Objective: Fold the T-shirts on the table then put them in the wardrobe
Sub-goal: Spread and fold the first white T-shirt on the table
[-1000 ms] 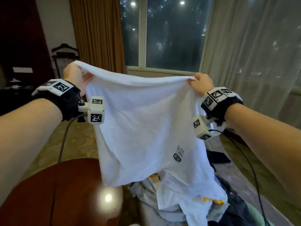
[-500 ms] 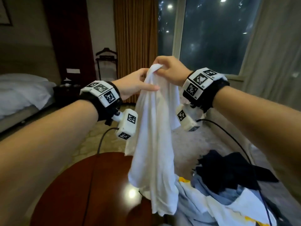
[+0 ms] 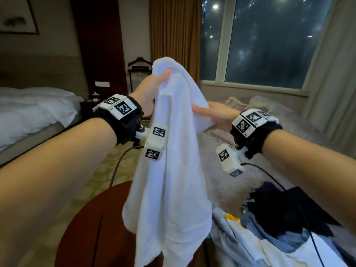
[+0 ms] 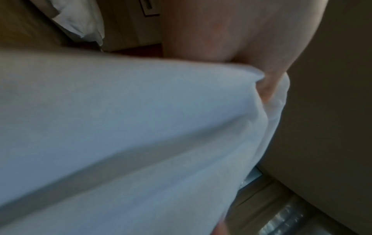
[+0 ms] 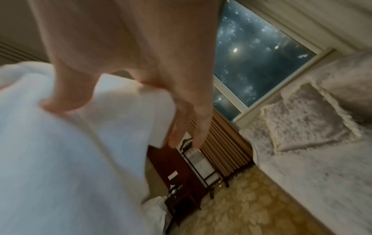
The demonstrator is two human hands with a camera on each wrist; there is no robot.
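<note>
The white T-shirt (image 3: 169,180) hangs doubled lengthwise in the air, bunched at its top at 12 o'clock and trailing toward 6 o'clock over the round dark-red table (image 3: 92,228). At 4 o'clock a heap of unfolded T-shirts (image 3: 269,237) lies crumpled on the table: white, pale blue and dark navy, with a yellow patch.

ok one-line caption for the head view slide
Left hand grips a white T-shirt aloft over the round table; right hand slides along it.
</note>
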